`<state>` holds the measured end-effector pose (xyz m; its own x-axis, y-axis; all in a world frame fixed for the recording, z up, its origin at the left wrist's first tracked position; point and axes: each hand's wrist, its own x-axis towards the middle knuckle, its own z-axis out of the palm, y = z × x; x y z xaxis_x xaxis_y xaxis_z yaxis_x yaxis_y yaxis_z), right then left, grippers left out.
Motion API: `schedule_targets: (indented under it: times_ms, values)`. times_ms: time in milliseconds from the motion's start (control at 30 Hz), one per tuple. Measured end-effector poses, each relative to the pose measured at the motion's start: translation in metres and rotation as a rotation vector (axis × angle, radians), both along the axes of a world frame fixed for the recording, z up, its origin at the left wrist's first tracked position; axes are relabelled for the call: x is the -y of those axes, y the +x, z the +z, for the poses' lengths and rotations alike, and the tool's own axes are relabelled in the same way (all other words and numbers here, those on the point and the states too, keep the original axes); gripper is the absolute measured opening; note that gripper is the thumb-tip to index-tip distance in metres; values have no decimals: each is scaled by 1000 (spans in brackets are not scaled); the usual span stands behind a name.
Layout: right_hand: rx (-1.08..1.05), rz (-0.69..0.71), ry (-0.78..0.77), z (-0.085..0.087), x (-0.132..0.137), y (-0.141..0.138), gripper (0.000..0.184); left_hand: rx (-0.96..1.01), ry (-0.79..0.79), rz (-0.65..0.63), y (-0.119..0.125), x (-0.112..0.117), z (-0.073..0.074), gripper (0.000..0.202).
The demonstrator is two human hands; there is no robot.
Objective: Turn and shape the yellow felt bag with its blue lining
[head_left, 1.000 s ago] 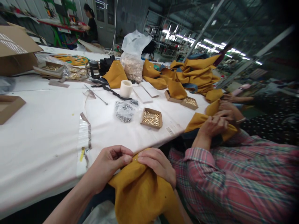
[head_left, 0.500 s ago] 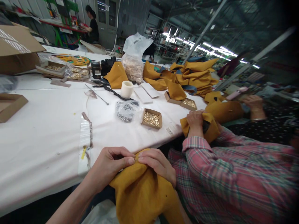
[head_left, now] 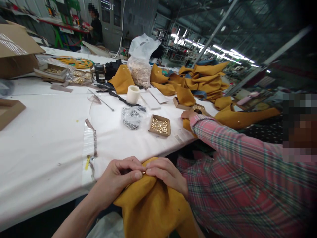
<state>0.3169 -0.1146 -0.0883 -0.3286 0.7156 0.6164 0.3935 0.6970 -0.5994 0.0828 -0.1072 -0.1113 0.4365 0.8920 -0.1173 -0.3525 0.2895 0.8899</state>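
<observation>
Mustard fabric (head_left: 153, 205) is bunching at the table edge (head_left: 61, 195) — you are pinching a small gold stud (head_left: 143, 172) between left hand (head_left: 116, 180) and right hand (head_left: 168, 175), fingertips closed, meeting on top.

Mustard-yellow cloth (head_left: 153, 208) under both hands, w/ a tiny gold stud (head_left: 143, 172) at its top edge. White table (head_left: 44, 142). Beyond the cloth: brown card box (head_left: 159, 125) full of gold studs, clear bag (head_left: 132, 118) of silver & black bits beside it, cream roll (head_left: 133, 94) further back. Co-worker's sleeve (head_left: 237, 148) right of box: pink-red plaid w/ green & blue lines. More mustard cloth pile (head_left: 203, 79) behind.
</observation>
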Motion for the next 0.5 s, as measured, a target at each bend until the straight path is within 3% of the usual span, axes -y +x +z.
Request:
schedule_targets:
  times_ms: [300, 500]
  values:
    - [-14, -79, 46, -2, 5, -3, 28, -11, 62, -12, -7, 5, 12, 29]
    - [92, 39, 22, 9, 2, 6, 35, -157, 243, 5, -12, 4, 17, 23]
